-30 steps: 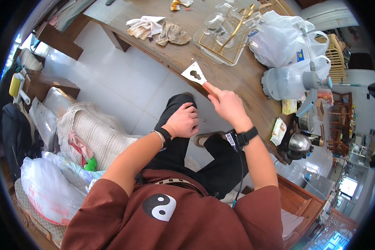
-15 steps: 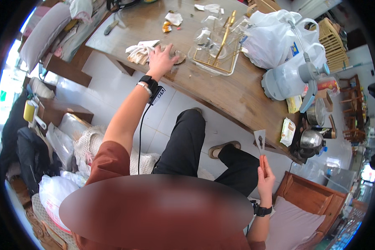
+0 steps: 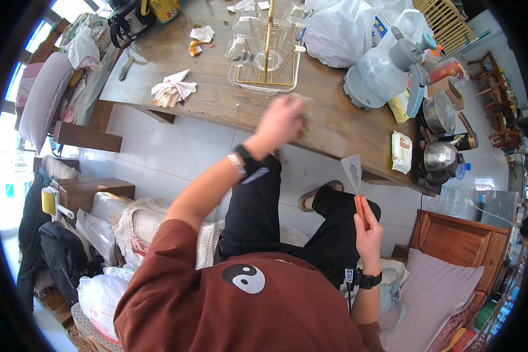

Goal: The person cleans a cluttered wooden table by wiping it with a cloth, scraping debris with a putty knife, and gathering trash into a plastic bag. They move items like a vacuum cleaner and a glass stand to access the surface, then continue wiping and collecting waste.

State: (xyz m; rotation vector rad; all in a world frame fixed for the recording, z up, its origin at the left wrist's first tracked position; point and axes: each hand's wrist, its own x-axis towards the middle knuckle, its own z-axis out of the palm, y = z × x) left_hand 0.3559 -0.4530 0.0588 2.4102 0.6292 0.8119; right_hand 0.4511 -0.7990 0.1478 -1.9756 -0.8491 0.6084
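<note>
My left hand (image 3: 278, 123), blurred by motion, is closed on a crumpled beige cloth (image 3: 297, 107) over the front part of the wooden table (image 3: 205, 117). My right hand (image 3: 368, 232) is at my right knee, gripping the orange handle of a metal scraper (image 3: 351, 170), whose flat blade points up beside the table's edge. A crumpled, stained white cloth (image 3: 171, 89) lies left of my left hand. Behind that hand stands a gold rack with glasses (image 3: 268, 58) on a clear tray.
White plastic bags (image 3: 334, 35), a grey sprayer (image 3: 369, 79), a wipes pack (image 3: 401, 151), a steel pot (image 3: 437, 114) and kettle (image 3: 440, 157) crowd the table's right. A black kettle (image 3: 123, 20) sits back left. Cluttered seating (image 3: 76, 100) adjoins the left end.
My left hand left my knee, reached the beige cloth, took hold of it and moved rightward with it. My right hand has lowered the scraper toward my right knee, blade upright.
</note>
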